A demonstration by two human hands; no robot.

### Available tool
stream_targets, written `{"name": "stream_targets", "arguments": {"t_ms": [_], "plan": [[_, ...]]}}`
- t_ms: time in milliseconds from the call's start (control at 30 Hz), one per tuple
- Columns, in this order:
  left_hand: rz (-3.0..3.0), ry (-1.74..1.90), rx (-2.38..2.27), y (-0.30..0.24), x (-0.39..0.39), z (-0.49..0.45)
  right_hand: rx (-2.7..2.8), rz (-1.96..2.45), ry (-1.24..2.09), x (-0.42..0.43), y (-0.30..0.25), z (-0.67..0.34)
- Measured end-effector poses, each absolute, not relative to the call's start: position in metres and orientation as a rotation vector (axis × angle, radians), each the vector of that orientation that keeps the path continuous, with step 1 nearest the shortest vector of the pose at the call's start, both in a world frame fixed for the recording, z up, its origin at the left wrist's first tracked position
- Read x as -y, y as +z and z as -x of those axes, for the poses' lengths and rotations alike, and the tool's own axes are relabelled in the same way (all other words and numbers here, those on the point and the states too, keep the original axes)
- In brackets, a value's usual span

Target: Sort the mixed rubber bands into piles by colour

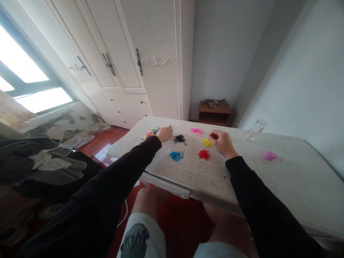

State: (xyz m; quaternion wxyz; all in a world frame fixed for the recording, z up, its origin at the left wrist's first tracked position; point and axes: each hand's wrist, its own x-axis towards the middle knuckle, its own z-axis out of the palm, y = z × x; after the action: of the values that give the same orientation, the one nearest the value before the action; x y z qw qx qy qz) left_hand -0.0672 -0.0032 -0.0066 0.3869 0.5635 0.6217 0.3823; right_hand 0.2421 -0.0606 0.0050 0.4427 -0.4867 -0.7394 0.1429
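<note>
My left hand is over the table between a mixed-colour pile of small thin pieces and a black pile. Its fingers are drawn together, and what they hold, if anything, is too small to make out. My right hand is closed in a pinch just right of a yellow pile; its fingertips hide any small thing there. Nearby lie a pink pile, a red pile and a blue pile of similar pieces. Their exact kind is too small to tell.
The white table carries a clear plastic container at the back right and a purple pouch-like thing further right. A white wardrobe and a small brown cabinet stand behind. Dark clothing is heaped at left.
</note>
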Motion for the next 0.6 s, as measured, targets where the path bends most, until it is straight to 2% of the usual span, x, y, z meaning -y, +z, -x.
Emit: {"name": "stream_targets", "arguments": {"t_ms": [233,400,600], "plan": [[-1.725,0.805,-1.422,0.023,0.053,0.079,1.866,1.189,0.346,0.061,0.006,-0.241],[-1.690,0.772,-1.273,0.032,0.098,0.070,1.882,1.187,0.345,0.063,0.007,-0.240],[-1.818,0.638,-1.245,0.047,0.110,0.063,1.879,1.189,0.351,0.064,0.007,-0.241]]}}
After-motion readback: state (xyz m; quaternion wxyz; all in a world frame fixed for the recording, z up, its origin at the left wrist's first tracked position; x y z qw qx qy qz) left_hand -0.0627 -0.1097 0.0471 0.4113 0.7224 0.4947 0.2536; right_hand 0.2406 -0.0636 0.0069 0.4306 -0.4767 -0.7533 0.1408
